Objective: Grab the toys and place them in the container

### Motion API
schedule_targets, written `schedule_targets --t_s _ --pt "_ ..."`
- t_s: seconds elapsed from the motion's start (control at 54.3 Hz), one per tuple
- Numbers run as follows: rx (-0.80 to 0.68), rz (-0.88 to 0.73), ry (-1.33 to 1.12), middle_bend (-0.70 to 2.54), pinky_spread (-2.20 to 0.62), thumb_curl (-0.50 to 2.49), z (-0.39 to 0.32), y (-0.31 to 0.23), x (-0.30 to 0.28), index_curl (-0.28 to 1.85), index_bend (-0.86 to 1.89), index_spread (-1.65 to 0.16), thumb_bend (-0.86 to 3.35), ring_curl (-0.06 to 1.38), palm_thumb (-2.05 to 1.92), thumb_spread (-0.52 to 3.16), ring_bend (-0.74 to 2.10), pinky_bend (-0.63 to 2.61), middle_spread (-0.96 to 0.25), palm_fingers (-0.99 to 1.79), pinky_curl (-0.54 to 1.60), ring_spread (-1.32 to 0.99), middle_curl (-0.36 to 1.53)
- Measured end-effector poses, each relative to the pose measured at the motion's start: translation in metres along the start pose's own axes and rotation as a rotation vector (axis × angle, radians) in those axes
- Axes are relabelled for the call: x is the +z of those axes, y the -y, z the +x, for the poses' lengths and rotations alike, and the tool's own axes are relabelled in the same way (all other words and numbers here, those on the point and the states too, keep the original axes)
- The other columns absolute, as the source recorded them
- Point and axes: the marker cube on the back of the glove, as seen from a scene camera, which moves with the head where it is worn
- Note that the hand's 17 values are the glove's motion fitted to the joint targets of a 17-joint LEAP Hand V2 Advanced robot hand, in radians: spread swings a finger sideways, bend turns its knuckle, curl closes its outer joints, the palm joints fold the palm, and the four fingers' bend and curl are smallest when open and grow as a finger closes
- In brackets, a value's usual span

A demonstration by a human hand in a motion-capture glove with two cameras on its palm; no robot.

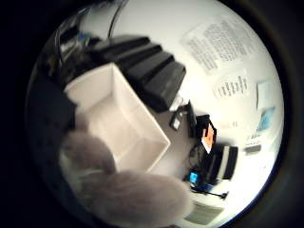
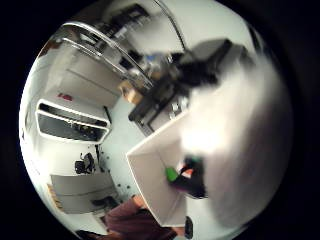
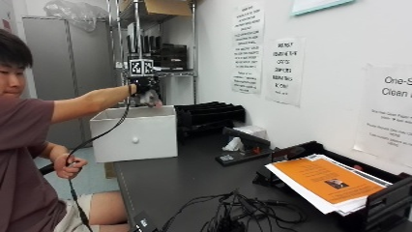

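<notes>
the dark table (image 3: 193, 179) runs along the wall, and at its far end stands the white container (image 3: 135, 133), an open box with a small round knob on its front. beside it sit black stacked trays (image 3: 209, 113), and nearer the camera a paper tray holds an orange sheet (image 3: 322, 181). my gloved right hand (image 3: 147, 94) hangs above the container's open top, arm stretched out, with my fingers curled round a grey furry toy (image 3: 153, 99). from my palm the grey fur fills the near edge of the view and the container's pale inside (image 1: 121, 126) lies just beyond it. in the thumb side view something green and dark (image 2: 182, 175) already lies in the box, though i cannot tell what it is. i judge this to be the drop step: the toy is carried and over the box. next calls for lowering a little and letting my fingers go slack so it falls inside the walls, not on the rim.
</notes>
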Motion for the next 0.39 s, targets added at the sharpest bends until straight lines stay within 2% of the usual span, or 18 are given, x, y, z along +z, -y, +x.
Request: schedule_targets --t_s 0.018,0.037,0.055,0.074,0.111,0.129,0.166,0.258,0.387 --pt "0.018 -0.027 -0.006 0.9 -0.38 0.97 0.0 0.0 0.003 0.58 0.31 -0.31 -0.11 0.63 0.44 0.57 1.41 1.17 -0.22 0.57 0.56 -0.3 0.69" --pt "0.036 -0.058 -0.008 0.89 -0.38 0.94 0.001 0.001 0.006 0.59 0.2 -0.3 -0.1 0.64 0.38 0.67 1.43 1.22 -0.22 0.43 0.58 -0.3 0.69" --pt "0.046 -0.1 -0.009 0.54 -0.38 0.88 0.0 0.001 0.01 0.54 -0.03 -0.28 -0.18 0.69 0.23 0.73 1.58 1.41 -0.19 0.0 0.64 -0.3 0.6" --pt "0.039 -0.155 -0.014 0.48 -0.32 0.84 0.0 0.001 0.014 0.57 0.07 -0.26 -0.18 0.64 0.16 0.77 1.35 1.34 -0.14 -0.44 0.63 -0.26 0.6" --pt "-0.043 -0.285 -0.049 0.37 -0.26 0.79 0.001 -0.002 0.022 0.48 0.0 -0.25 -0.13 0.61 0.08 0.85 1.23 1.34 -0.1 -0.48 0.61 -0.23 0.54" --pt "-0.098 -0.337 -0.072 0.31 -0.21 0.75 0.001 -0.004 0.024 0.44 0.03 -0.24 -0.15 0.54 0.0 0.86 1.03 1.29 -0.07 -0.68 0.58 -0.18 0.5" --pt "-0.136 -0.363 -0.086 0.23 -0.16 0.71 0.001 -0.006 0.027 0.37 0.02 -0.23 -0.11 0.49 -0.05 0.91 0.88 1.24 -0.04 -0.65 0.54 -0.13 0.47" --pt "0.058 -0.22 -0.004 0.13 -0.06 0.62 -0.003 -0.002 0.027 0.29 0.01 -0.21 -0.08 0.37 -0.08 1.0 0.64 1.11 0.01 -0.56 0.48 -0.06 0.41" --pt "0.023 -0.192 0.006 0.09 0.0 0.52 -0.002 -0.005 0.021 0.22 -0.01 -0.2 -0.07 0.32 -0.08 1.07 0.51 1.01 0.04 -0.49 0.43 0.0 0.35"
